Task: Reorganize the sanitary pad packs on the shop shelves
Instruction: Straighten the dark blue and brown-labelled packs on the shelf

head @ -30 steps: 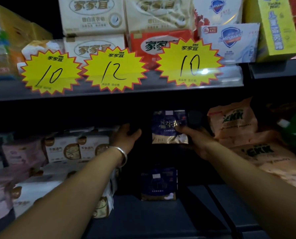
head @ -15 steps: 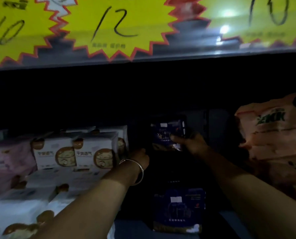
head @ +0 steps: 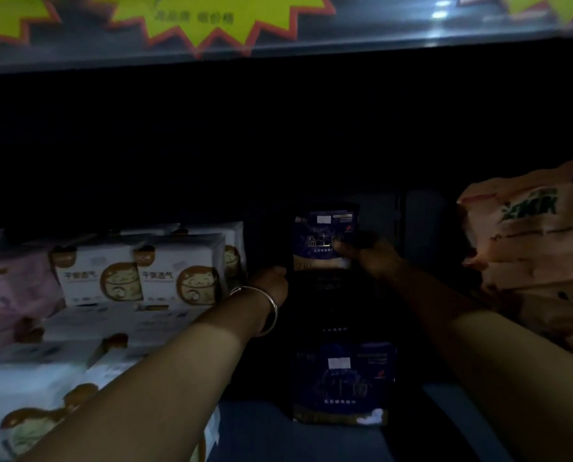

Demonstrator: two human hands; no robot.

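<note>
A dark blue pad pack stands upright deep in the dim shelf bay. My right hand grips its right edge, thumb across the front. My left hand, with a silver bangle on the wrist, is at the pack's lower left corner; the dark hides whether its curled fingers hold anything. A second dark blue pack stands nearer the shelf front, below my hands. More dark packs seem to lie between the two, too dim to make out.
White pad packs with a brown cat print are stacked at the left, pink packs beyond them. Orange plastic bags fill the right. The upper shelf edge carries yellow starburst price tags overhead.
The camera has moved closer and lower into the bay. My right hand has carried the blue pack deeper toward the back of the shelf. My left hand has dropped beside the pack's lower left.
</note>
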